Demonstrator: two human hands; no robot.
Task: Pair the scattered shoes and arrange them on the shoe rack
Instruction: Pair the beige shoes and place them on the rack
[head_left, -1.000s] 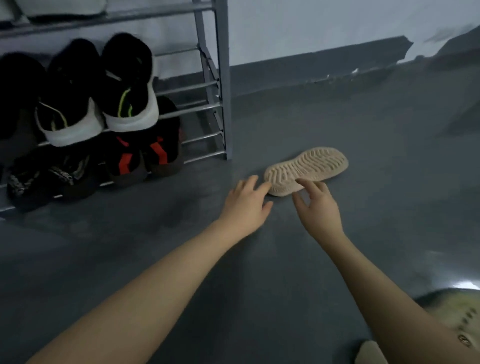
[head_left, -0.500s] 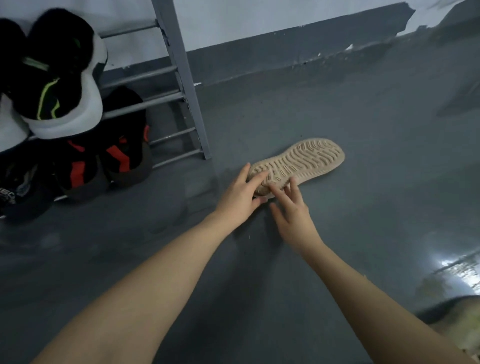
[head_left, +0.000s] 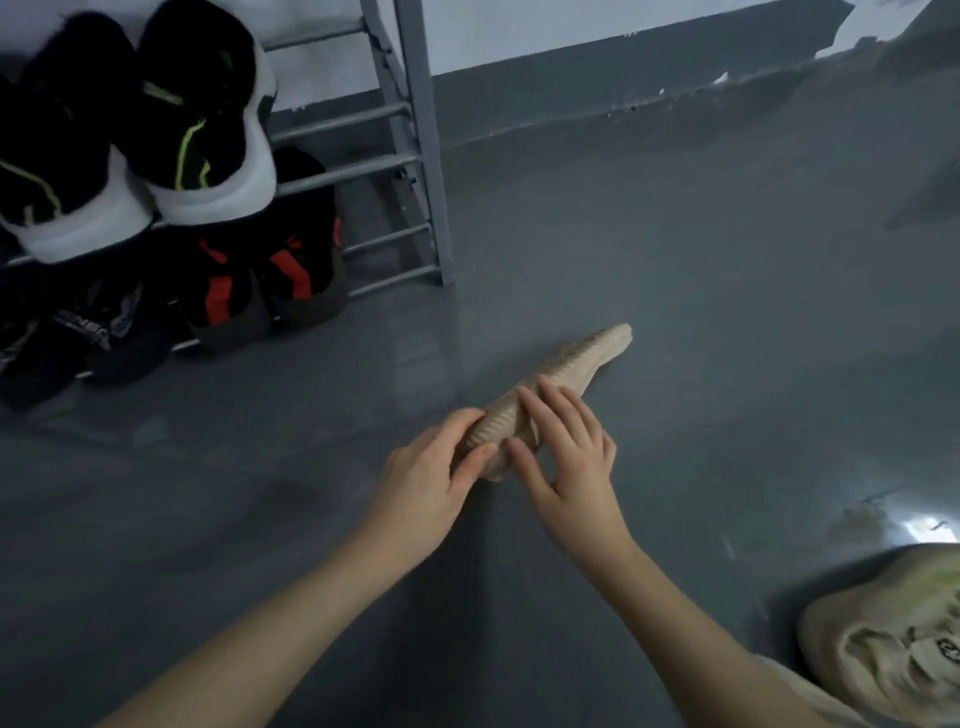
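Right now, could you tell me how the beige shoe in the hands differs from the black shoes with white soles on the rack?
The beige shoe is pale all over; the black shoes with white soles are dark with green stripes. The beige shoe is a single one on the floor, tipped on its edge, gripped by the left hand and touched by the right hand; the black shoes sit as a pair on the rack, untouched.

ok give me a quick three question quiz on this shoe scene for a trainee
1. True or false: the beige shoe stands on the shoe rack.
2. Which hand holds the shoe's near end? A) left hand B) neither
3. Fill in: the right hand's fingers lie across the shoe's ____.

Key:
1. False: it is on the floor, tipped onto its edge.
2. A
3. ribbed sole
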